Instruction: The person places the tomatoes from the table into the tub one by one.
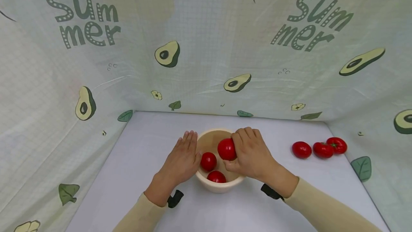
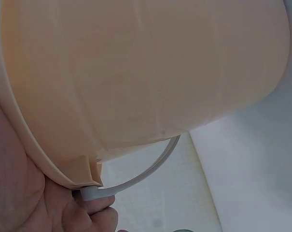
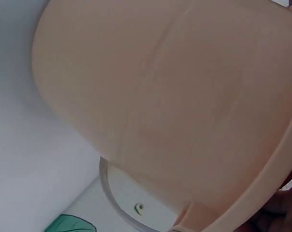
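Observation:
A peach-coloured bucket (image 1: 219, 187) stands on the white table, with two red tomatoes (image 1: 208, 162) inside it. Over the right part of its mouth, my right hand (image 1: 252, 155) grips another tomato (image 1: 226, 149). My left hand (image 1: 182, 161) lies along the left rim with its fingers straight and together, holding nothing. The left wrist view shows the bucket's side wall (image 2: 146, 77) close up, with fingers beside the rim and a pale handle (image 2: 150, 169). From the right wrist, the bucket wall (image 3: 150, 96) fills most of the picture; the held tomato is mostly hidden there.
Three more tomatoes (image 1: 302, 150) sit close together near the table's right edge. Behind the table (image 1: 154, 128) and at both sides hangs a pale cloth (image 1: 199, 46) printed with avocados, leaves and lettering.

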Available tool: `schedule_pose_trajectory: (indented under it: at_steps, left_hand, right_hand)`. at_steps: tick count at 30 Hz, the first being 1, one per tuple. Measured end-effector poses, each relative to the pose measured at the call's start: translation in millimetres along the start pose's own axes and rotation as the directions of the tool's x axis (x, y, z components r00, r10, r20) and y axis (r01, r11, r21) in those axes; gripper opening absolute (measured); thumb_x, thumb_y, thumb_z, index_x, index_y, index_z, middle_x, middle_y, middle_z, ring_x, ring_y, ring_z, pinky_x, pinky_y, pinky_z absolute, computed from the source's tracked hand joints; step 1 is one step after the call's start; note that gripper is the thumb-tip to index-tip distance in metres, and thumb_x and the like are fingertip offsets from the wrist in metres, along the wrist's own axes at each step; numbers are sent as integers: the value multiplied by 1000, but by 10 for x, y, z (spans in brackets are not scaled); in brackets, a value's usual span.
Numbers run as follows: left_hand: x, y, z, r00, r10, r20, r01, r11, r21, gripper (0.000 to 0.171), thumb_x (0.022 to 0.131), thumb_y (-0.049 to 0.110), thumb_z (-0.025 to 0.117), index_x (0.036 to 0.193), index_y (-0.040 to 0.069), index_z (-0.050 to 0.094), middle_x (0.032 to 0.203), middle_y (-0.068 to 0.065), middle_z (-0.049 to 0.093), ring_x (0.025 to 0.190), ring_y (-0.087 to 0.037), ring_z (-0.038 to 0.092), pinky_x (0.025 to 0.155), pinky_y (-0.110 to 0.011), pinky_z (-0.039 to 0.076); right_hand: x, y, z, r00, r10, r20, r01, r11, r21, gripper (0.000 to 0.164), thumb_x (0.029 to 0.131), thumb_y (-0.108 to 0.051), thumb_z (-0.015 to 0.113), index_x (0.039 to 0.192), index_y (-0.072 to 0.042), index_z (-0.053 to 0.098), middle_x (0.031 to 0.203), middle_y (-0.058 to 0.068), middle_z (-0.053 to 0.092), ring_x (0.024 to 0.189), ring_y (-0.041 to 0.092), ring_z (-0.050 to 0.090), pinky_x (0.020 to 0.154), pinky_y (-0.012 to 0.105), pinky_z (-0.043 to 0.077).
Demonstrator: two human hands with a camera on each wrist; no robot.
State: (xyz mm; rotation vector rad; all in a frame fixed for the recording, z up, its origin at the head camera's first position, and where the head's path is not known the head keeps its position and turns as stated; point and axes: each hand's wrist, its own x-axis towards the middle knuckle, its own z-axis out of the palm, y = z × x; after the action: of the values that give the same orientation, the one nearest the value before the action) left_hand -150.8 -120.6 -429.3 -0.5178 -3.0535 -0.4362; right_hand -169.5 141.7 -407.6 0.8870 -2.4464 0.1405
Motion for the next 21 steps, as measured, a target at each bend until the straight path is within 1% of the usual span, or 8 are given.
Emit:
schedule_pose_trajectory:
  at_steps: [3, 6, 10, 15, 18, 21]
  left_hand:
    - [1, 1, 7, 1000, -2, 0, 2, 1000, 1, 69, 110, 36, 46, 163, -5, 29, 171, -22, 30, 162, -37, 21, 131, -52, 22]
    - [2, 4, 11, 1000, -4, 1, 4, 1000, 1, 70, 110, 37, 46, 163, -5, 28, 171, -22, 29, 162, -37, 21, 131, -52, 22]
    - [0, 5, 10, 1000, -8, 3, 8, 1000, -4, 70, 110, 37, 46, 164, -5, 28, 171, -22, 29, 162, -37, 20, 131, -52, 22]
    - [-5, 10, 11, 1000, -14, 2, 14, 1000, -10, 70, 111, 38, 46, 164, -5, 28, 171, -22, 29, 162, -37, 21, 131, -52, 22]
    - [-7, 10, 11, 1000, -13, -1, 13, 1000, -13, 70, 110, 37, 46, 164, -5, 28, 171, -22, 29, 162, -37, 21, 131, -53, 22]
    - [-10, 8, 14, 1000, -10, -6, 10, 1000, -17, 70, 110, 36, 47, 163, -5, 29, 171, -23, 30, 162, -37, 22, 131, -53, 23]
  right_hand:
    - [-56, -84, 44, 998, 4, 68, -5, 1000, 18, 62, 77, -59, 73, 105, -5, 63, 99, 9, 64, 98, 28, 58, 83, 45, 47]
    - [-80, -105, 72, 995, 5, 95, -7, 1000, 24, 62, 76, -61, 73, 105, -6, 64, 99, 7, 64, 98, 27, 58, 84, 44, 48]
    - [-78, -103, 80, 995, -13, 104, 10, 1000, 26, 62, 75, -61, 73, 104, -7, 64, 98, 6, 65, 97, 26, 59, 83, 43, 48]
    - [-71, -104, 85, 992, -42, 119, 40, 999, 12, 66, 75, -66, 74, 104, -7, 65, 96, 5, 65, 94, 25, 58, 82, 43, 47]
    - [-70, -105, 91, 992, -55, 111, 55, 998, 0, 67, 76, -68, 74, 104, -7, 65, 96, 5, 65, 94, 25, 58, 82, 42, 47]
    - [-79, -93, 99, 994, -68, 85, 70, 997, -17, 65, 78, -66, 73, 104, -7, 66, 98, 6, 67, 97, 27, 59, 84, 43, 48]
